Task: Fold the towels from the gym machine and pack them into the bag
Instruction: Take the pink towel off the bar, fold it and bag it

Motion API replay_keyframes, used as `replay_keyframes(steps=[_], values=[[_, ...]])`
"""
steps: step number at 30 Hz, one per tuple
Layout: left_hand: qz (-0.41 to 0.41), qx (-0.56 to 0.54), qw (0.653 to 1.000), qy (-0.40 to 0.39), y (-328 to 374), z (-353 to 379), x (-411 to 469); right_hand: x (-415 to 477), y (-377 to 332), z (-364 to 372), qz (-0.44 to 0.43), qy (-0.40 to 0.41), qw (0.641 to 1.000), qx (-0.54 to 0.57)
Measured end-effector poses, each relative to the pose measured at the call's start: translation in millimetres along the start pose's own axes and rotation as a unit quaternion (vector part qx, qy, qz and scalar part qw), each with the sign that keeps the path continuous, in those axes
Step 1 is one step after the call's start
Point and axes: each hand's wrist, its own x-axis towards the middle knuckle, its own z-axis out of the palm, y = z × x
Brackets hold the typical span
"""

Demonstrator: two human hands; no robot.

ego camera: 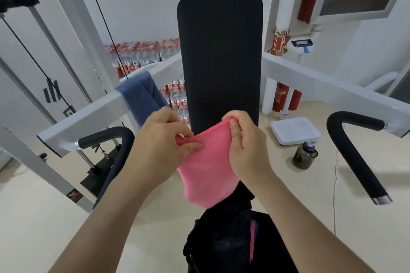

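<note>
Fingers (192, 145) of the left hand (164, 139) pinch the top hem of the pink towel (208, 173), bunched between thumb and forefinger. The right hand (245, 148) grips the same hem at its other end, thumb in front, remaining fingers curled behind. The towel hangs slack below both hands, held in the air, with its lower edge just above the black bag (221, 248). A pink strip shows at the bag's right side; what it is cannot be told.

Behind the towel: black backrest pad (219, 55), upright. Left of the pad: blue towel (139, 95) draped over the white machine arm (88, 115).

On the floor at right: dark bottle (305, 155), with a white scale (295, 131) just beyond it. Against the far wall: stacked packs of water bottles (142, 55).
</note>
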Motion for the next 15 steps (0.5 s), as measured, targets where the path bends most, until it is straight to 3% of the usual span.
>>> replay_keyframes(steps=[2,3,6,8,11,15], values=[[-0.022,-0.025,0.998,-0.062,-3.0,-7.0,0.5,3.5,-5.6,-2.6,-0.022,-0.032,0.999,0.010],[-0.049,-0.097,0.987,-0.115,-2.4,-11.9,1.1,6.0,-10.1,-3.9,-0.033,-0.056,0.998,0.017],[-0.122,-0.347,0.899,-0.238,7.2,-17.9,1.2,13.0,-24.5,-4.6,-0.043,-0.119,0.990,0.057],[-0.128,-0.363,0.900,-0.205,13.6,-14.2,-0.6,17.4,-31.7,-4.0,-0.030,-0.146,0.985,0.083],[-0.115,-0.323,0.931,-0.129,15.7,-16.0,-3.0,20.6,-37.6,-7.7,0.078,-0.218,0.957,0.175],[-0.067,-0.251,0.961,-0.094,9.5,-35.8,-4.2,21.7,-24.6,-13.9,0.209,-0.393,0.828,0.342]])
